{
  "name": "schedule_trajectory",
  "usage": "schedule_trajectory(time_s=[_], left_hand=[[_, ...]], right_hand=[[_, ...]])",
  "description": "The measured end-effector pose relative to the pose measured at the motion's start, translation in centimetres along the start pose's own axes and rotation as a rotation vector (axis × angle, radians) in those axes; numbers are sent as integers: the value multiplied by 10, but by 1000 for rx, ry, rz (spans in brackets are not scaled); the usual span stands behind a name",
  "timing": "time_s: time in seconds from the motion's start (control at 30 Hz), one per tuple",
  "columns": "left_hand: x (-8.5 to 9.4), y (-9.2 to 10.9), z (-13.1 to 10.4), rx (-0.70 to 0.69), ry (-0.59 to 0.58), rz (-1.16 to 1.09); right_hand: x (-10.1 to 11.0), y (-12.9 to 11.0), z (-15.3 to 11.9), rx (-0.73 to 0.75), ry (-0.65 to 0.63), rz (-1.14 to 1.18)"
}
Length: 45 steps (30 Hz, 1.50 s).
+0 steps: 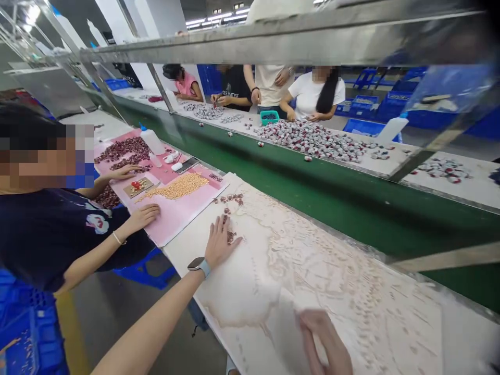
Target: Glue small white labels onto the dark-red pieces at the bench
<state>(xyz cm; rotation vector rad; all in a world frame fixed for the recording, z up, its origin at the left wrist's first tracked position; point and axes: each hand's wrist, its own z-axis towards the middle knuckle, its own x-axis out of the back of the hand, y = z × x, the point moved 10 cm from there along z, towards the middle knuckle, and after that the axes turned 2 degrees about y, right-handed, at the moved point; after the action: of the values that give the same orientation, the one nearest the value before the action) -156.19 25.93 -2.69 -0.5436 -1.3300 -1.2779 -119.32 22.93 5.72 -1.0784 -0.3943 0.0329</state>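
My left hand [221, 242], with a watch [198, 264] on the wrist, lies with its fingers spread on the pale, map-patterned table cover [242, 291]. Small dark reddish pieces [231, 237] show beside and partly under its fingers. Further up the cover sits a loose cluster of the same pieces [234, 199]. My right hand [326, 338] is at the lower edge of the view, smeared by motion, its fingers curled. A pale, blurred shape [283, 317] shows beside these fingers; what it is cannot be made out.
At left, a co-worker [35, 224] sits at a pink mat [183, 211] bearing beige pieces [179, 186], dark red pieces [128, 151] and a white squeeze bottle [152, 140]. A green conveyor belt [265, 172] runs beyond the table. Across it, several people work by piles of grey-and-red pieces [316, 138]. A metal rail [234, 44] crosses above.
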Motion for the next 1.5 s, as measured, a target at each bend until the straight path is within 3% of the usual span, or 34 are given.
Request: schedule_trajectory(time_s=[0.07, 0.27, 0.4, 0.53, 0.77, 0.9, 1.1, 1.23, 1.37, 1.5], left_hand=[[-1, -8, 10, -23, -38, -5], [2, -20, 39, -132, -120, -32], [0, -15, 53, -285, -174, -67], [4, -12, 63, -340, -162, -82], [6, -23, 58, -185, -97, -50], [2, -32, 53, -102, -78, -99], [3, -47, 53, 0, -57, -277], [5, -61, 53, 117, -14, -485], [18, -75, 46, 295, 72, -785], [45, -103, 19, 674, 283, -1138]], right_hand=[[-54, 6, 48, 55, -133, -70], [-186, 49, 181, 59, -275, -247], [-256, 74, 238, 111, -384, -332], [-304, 89, 268, 150, -470, -416], [-348, 76, 263, 316, -642, -544], [-369, 67, 256, 359, -650, -569], [-404, 62, 251, 424, -661, -568], [-415, 63, 252, 462, -673, -578], [-418, 62, 249, 497, -710, -579], [-416, 60, 248, 483, -693, -581]])
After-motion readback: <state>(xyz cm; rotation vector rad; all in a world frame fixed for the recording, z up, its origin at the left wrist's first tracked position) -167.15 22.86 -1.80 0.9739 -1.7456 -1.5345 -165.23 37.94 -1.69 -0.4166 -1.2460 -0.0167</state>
